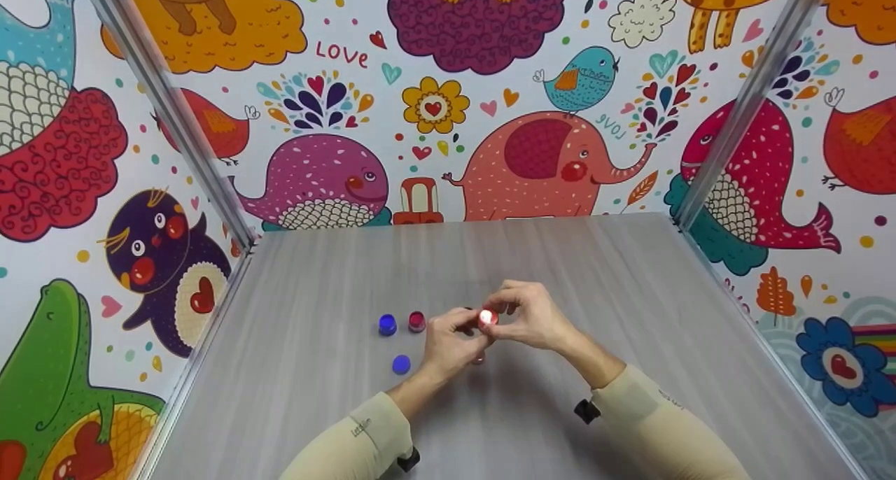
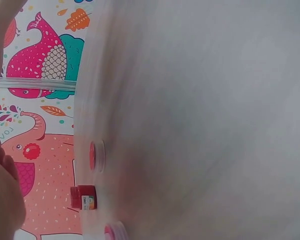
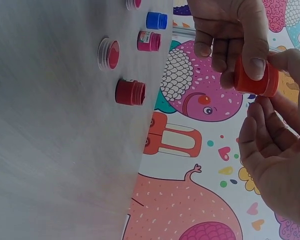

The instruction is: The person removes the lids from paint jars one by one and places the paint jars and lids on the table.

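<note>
A small red-orange paint jar [image 3: 245, 85] is held up between the two hands, above the table. My left hand [image 1: 451, 343] pinches its body, the thumb lying across the side in the right wrist view. At its other end, the thumb and a finger of my right hand [image 1: 535, 315] grip the rim or lid; which of these cannot be made out. A glare whitens the jar's top in the head view. Beneath the hands stands a dark red jar [image 3: 130, 92], uncovered, with a red-filled lid [image 3: 109, 53] lying near it.
Left of the hands stand an open blue jar [image 1: 387, 325] and an open magenta jar [image 1: 416, 321]. A blue lid [image 1: 401, 364] lies in front of them. A pink lid [image 2: 116, 231] shows in the left wrist view. Patterned walls [image 1: 434, 46] enclose the grey table [image 1: 315, 396].
</note>
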`<state>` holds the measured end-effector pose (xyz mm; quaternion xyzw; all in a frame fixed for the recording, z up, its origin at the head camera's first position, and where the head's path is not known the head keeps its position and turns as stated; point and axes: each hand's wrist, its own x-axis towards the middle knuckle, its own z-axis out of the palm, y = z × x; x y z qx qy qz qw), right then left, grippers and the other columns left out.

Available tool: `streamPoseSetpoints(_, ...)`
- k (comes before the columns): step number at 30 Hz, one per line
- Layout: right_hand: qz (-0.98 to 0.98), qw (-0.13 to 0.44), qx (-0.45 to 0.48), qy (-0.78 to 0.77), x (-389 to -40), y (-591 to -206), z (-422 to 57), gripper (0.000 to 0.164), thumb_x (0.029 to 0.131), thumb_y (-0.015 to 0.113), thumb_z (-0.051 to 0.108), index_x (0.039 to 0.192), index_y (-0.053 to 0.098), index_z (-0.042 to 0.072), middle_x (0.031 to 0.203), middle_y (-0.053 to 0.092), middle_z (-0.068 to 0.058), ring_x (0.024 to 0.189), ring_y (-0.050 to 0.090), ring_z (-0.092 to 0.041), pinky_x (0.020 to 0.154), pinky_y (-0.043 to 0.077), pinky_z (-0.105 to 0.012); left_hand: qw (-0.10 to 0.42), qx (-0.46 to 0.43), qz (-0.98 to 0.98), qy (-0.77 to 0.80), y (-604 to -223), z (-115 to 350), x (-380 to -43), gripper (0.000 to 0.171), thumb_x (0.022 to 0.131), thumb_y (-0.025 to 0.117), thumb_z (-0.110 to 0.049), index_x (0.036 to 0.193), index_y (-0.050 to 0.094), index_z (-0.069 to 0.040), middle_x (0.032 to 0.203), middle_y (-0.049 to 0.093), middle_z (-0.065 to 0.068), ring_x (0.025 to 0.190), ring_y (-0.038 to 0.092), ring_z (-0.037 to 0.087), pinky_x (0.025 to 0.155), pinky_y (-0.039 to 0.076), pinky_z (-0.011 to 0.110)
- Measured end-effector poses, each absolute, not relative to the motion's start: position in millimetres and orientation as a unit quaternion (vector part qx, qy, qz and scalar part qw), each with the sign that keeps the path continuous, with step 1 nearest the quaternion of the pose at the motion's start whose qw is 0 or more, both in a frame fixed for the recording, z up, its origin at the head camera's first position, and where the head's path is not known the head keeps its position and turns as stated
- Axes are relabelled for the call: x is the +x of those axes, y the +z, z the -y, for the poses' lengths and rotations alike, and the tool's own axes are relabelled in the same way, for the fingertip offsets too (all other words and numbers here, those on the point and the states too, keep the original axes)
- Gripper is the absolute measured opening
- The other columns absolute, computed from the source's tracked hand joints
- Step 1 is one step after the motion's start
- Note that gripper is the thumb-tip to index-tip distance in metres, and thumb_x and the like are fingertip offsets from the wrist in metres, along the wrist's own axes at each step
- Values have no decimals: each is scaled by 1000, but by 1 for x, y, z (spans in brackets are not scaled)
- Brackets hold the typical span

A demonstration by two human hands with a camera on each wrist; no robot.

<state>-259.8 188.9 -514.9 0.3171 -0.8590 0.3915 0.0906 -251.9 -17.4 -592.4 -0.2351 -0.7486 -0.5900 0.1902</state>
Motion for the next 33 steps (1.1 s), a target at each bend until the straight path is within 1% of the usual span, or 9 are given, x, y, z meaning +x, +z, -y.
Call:
streamPoseSetpoints(3,855,91,329,392,-262,-515,-189,22,88,93,16,109,89,21,97,79,4,86,69,-9,79,63,-31,194,-244,747,-587,-592,18,-252,28,84,98,-9,111,89,-9,93,86,11,79,81,33,72,70,45)
streamPoseSetpoints(8,841,87,351,403,-264,-517,-191,26,87,90,9,110,89,21,99,79,1,88,72,-15,80,64,-35,193,-252,744,-588,-592,17,-252,26,84,97,-9,110,89,-9,92,85,12,77,80,40,72,70,44)
streamPoseSetpoints(10,836,84,357,409,-265,-518,-191,28,85,89,7,110,89,21,100,79,0,89,73,-17,80,64,-36,198,-257,740,-589,-592,16,-252,23,84,97,-8,106,89,-9,90,85,12,76,79,40,70,70,45)
streamPoseSetpoints(14,828,76,362,421,-266,-521,-191,31,82,87,2,109,89,17,99,78,-3,88,72,-22,79,64,-41,211,-269,736,-584,-594,15,-252,17,85,96,-7,98,87,-2,87,83,11,74,78,38,69,70,43)
streamPoseSetpoints(16,825,72,367,423,-266,-521,-191,32,82,85,1,109,89,17,99,78,-4,87,71,-25,78,63,-43,211,-273,737,-581,-594,14,-252,17,85,96,-7,96,86,-1,86,83,12,74,78,36,69,69,43)
streamPoseSetpoints(21,819,72,383,421,-267,-521,-193,34,82,81,3,111,90,18,99,78,-2,86,67,-23,72,55,-34,208,-274,735,-585,-594,14,-252,17,84,97,-9,97,87,-10,86,83,10,77,79,32,70,69,42)
streamPoseSetpoints(26,815,70,388,423,-266,-521,-192,33,79,83,1,110,89,13,100,78,-6,86,65,-21,72,46,-23,213,-280,726,-592,-595,13,-250,18,84,98,-8,97,87,-11,86,83,9,75,78,32,68,69,43)
streamPoseSetpoints(29,816,67,386,425,-266,-521,-192,33,80,84,0,110,89,12,101,78,-8,86,62,-16,71,43,-21,212,-278,724,-594,-595,13,-249,18,83,98,-7,97,87,-11,86,83,9,75,78,32,69,69,44)
streamPoseSetpoints(33,821,63,384,417,-265,-519,-193,36,82,84,2,115,88,17,104,79,-4,87,59,-9,71,41,-21,206,-272,726,-596,-594,13,-249,19,82,98,-6,97,87,-11,87,83,8,76,78,31,70,69,44)
